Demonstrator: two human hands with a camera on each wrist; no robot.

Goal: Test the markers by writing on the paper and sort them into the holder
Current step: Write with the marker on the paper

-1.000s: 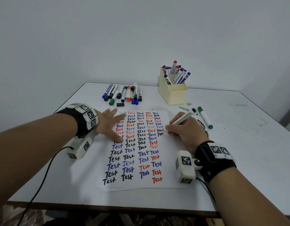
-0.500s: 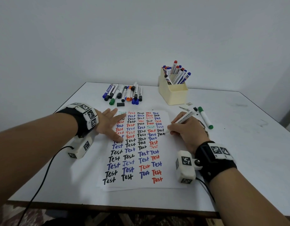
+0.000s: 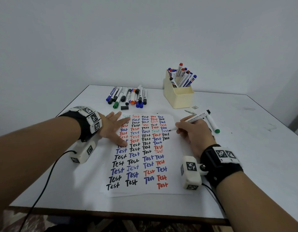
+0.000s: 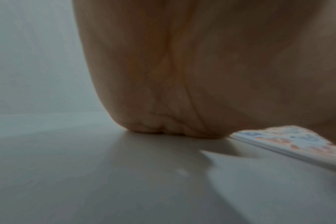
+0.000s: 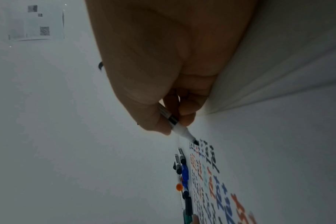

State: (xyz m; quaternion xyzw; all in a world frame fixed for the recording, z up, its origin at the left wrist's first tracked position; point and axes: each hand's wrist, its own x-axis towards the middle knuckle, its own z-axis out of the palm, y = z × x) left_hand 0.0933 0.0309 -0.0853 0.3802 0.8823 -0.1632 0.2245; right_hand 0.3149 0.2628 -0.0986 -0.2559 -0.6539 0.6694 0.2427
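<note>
Head view is showing the paper (image 3: 143, 164) being pinned at its 9 o'clock edge by the left hand (image 3: 114, 129), whose fingers are lying flat and spread on the sheet. A black marker (image 3: 193, 119) is being pinched in the curled fingers of the right hand (image 3: 193, 136), its uncapped tip being held at the 3 o'clock margin beside the column of "Test" words; whether the tip is touching cannot be told. Little blank space is being left at that margin, so ink is likely being risked on the table (image 3: 255, 148) if the stroke is being run past the edge. Should the flat palm be lifted, the sheet is likely being dragged with the tip and fresh lettering smeared. The holder (image 3: 178, 97) is standing at 1 o'clock of the sheet, already crowded, so a marker being pushed in may be tipping others out. Untested markers (image 3: 128, 97) are lying at 12 o'clock, a loose black cap (image 3: 124, 108) just beside them, where caps are liable to being mismatched.
</note>
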